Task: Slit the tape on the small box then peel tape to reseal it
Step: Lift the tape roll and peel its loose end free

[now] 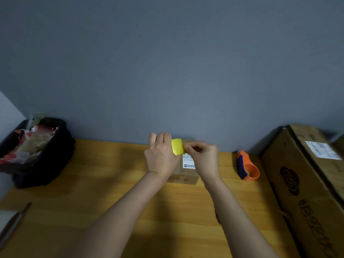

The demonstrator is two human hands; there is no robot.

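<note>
A small brown cardboard box (183, 176) with a white label lies on the wooden table against the grey wall, mostly hidden behind my hands. My left hand (161, 155) grips a roll of yellow tape (177, 146) just above the box. My right hand (203, 157) pinches the roll's right edge between thumb and fingertips. How much tape is lifted off the roll I cannot tell.
An orange and blue tape dispenser (246, 168) lies right of the box. A large cardboard box (305, 183) fills the right side. A black bin (35, 151) with crumpled wrappings stands at the far left. A knife-like tool (14, 224) lies at the table's left front edge.
</note>
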